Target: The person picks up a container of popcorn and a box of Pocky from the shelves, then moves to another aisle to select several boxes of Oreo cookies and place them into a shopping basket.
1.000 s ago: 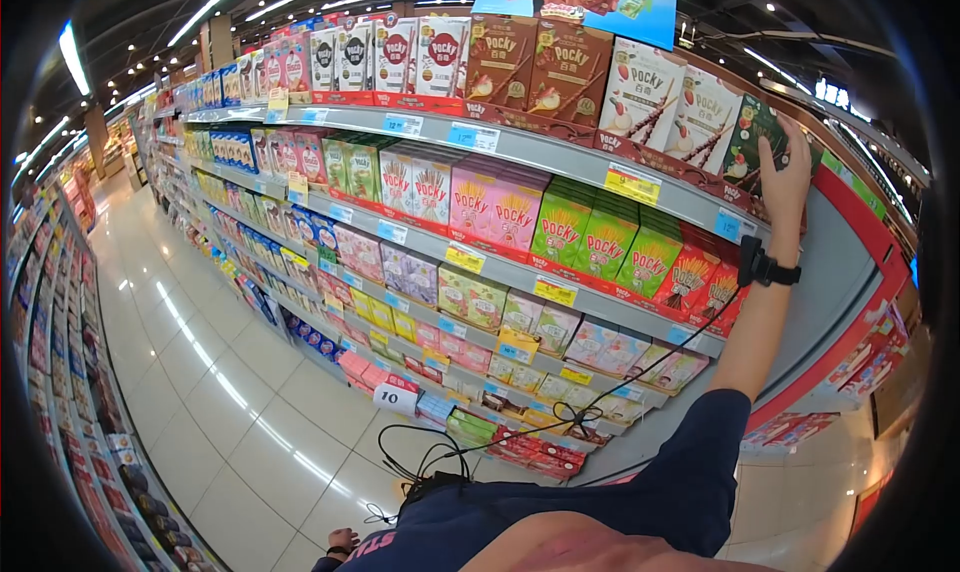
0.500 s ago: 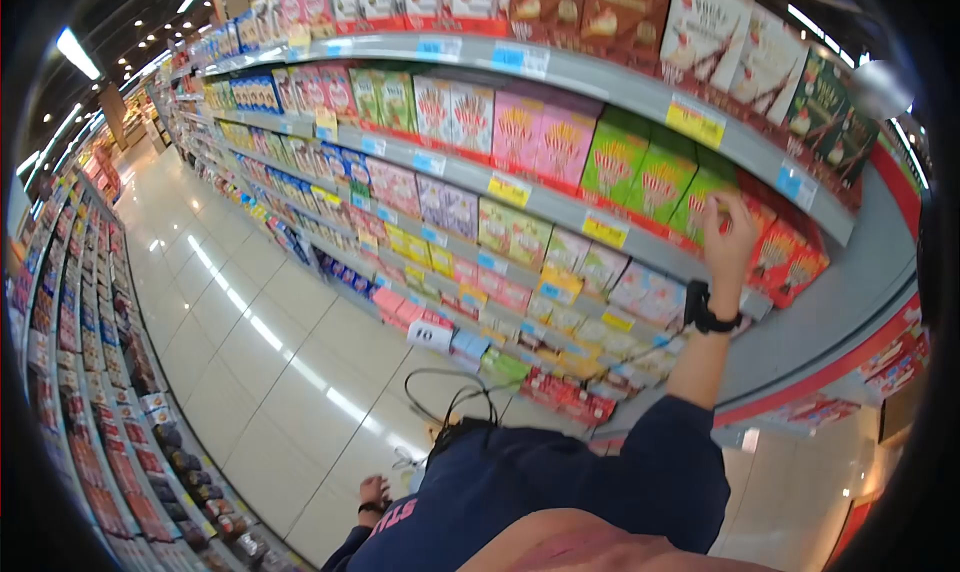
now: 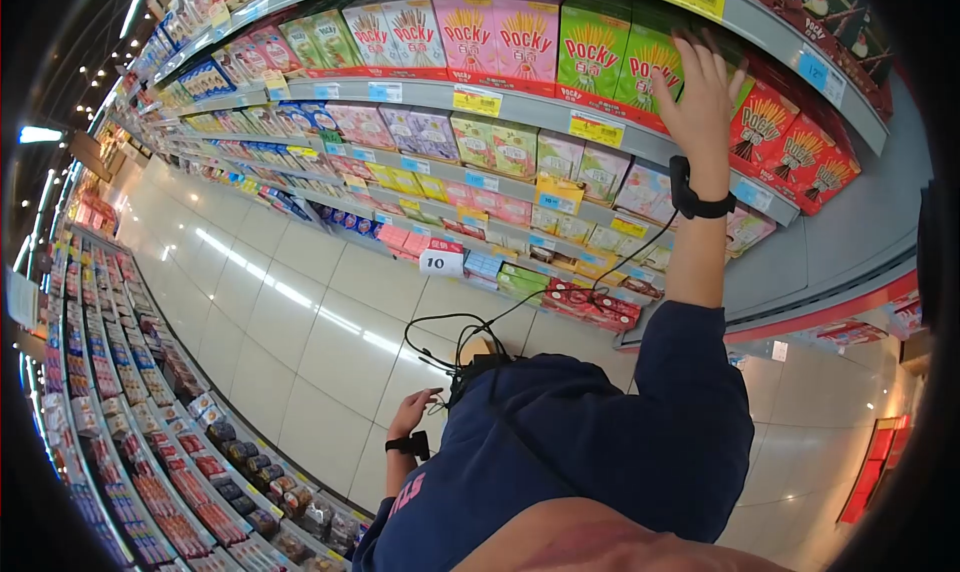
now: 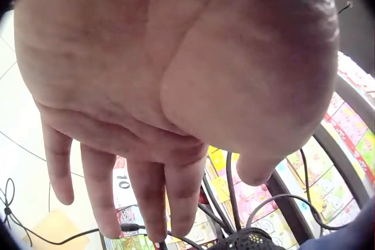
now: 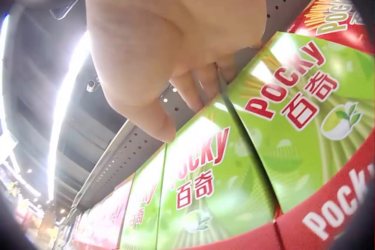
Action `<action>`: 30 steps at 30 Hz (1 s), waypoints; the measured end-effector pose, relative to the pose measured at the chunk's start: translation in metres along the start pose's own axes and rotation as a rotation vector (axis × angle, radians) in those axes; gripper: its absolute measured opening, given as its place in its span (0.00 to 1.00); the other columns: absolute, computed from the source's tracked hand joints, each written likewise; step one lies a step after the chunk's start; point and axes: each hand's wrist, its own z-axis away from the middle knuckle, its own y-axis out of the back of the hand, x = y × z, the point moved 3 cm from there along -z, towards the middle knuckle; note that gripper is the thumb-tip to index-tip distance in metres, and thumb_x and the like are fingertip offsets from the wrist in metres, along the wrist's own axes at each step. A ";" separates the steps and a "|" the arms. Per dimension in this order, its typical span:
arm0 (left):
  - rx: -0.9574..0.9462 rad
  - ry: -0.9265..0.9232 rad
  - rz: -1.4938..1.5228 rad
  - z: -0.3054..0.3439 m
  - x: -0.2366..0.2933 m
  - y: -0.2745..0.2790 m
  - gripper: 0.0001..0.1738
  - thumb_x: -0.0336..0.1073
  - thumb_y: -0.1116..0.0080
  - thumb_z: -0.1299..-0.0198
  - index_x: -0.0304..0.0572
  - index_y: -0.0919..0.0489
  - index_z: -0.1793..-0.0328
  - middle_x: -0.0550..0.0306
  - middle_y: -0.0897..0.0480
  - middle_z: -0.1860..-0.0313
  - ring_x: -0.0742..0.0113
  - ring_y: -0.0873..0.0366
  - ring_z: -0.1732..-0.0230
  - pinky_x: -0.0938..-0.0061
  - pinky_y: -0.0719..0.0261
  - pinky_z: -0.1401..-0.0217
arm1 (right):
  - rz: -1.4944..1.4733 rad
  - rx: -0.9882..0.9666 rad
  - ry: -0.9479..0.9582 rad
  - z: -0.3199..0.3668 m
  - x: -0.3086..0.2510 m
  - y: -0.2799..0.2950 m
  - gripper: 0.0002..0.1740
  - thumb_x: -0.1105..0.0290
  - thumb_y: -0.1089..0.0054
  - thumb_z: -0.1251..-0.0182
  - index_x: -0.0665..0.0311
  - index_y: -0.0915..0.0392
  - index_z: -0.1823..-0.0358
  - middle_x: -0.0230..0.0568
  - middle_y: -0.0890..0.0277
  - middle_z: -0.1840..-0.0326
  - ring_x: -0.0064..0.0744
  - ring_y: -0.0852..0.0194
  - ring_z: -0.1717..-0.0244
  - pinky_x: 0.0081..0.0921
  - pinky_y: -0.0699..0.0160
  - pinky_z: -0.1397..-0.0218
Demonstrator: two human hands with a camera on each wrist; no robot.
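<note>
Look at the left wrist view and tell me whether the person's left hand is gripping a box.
No, the left hand shows a bare palm with its fingers hanging loose and nothing held in them.

The hand [image 5: 176, 33] hangs over green Pocky boxes [image 5: 199, 185], thumb by one top corner, other fingers partly hidden behind the top edges. The boxes stand along the front edge of a red tray [image 5: 334, 218], pink boxes [image 5: 102, 220] beyond.

Right hand [image 3: 697, 112] off top shelf [image 3: 760, 30], now at green boxes [image 3: 592, 50]
</note>
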 end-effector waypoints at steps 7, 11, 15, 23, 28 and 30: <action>-0.103 -0.020 0.018 -0.012 -0.025 -0.018 0.29 0.54 0.57 0.27 0.38 0.21 0.37 0.55 0.16 0.47 0.65 0.21 0.44 0.71 0.28 0.41 | -0.049 0.138 0.031 0.002 -0.016 0.008 0.25 0.56 0.36 0.38 0.57 0.24 0.42 0.43 0.22 0.44 0.46 0.28 0.40 0.54 0.40 0.30; -0.028 0.069 0.060 0.003 -0.020 -0.027 0.29 0.56 0.49 0.32 0.39 0.17 0.43 0.53 0.14 0.50 0.64 0.18 0.50 0.69 0.25 0.41 | -0.480 0.282 0.075 0.042 -0.071 -0.014 0.12 0.78 0.39 0.33 0.74 0.23 0.49 0.53 0.20 0.50 0.49 0.20 0.50 0.39 0.21 0.43; 0.149 0.119 0.111 0.049 -0.005 -0.043 0.32 0.63 0.43 0.40 0.41 0.13 0.50 0.52 0.13 0.55 0.63 0.16 0.55 0.69 0.21 0.46 | -1.189 -0.170 0.137 0.095 -0.207 -0.074 0.07 0.76 0.45 0.30 0.74 0.22 0.58 0.50 0.20 0.58 0.44 0.21 0.58 0.36 0.22 0.49; 0.466 0.228 0.365 0.154 -0.055 -0.140 0.31 0.61 0.45 0.39 0.38 0.13 0.52 0.54 0.12 0.54 0.61 0.15 0.57 0.67 0.20 0.48 | -1.632 -0.762 0.584 0.183 -0.378 0.001 0.06 0.78 0.43 0.39 0.71 0.22 0.61 0.47 0.22 0.63 0.44 0.24 0.60 0.37 0.26 0.52; 0.670 0.216 0.467 0.211 -0.095 -0.216 0.33 0.64 0.46 0.40 0.40 0.12 0.53 0.54 0.12 0.57 0.62 0.17 0.59 0.69 0.20 0.51 | -1.841 -0.595 0.853 0.205 -0.402 0.081 0.05 0.77 0.41 0.38 0.70 0.22 0.63 0.47 0.23 0.66 0.46 0.23 0.63 0.35 0.25 0.55; 0.781 0.148 0.524 0.237 -0.116 -0.264 0.32 0.64 0.46 0.40 0.41 0.12 0.54 0.55 0.12 0.58 0.64 0.17 0.61 0.69 0.20 0.52 | -1.861 -0.631 0.917 0.224 -0.405 0.119 0.03 0.77 0.42 0.38 0.70 0.23 0.64 0.47 0.22 0.66 0.45 0.23 0.63 0.34 0.25 0.56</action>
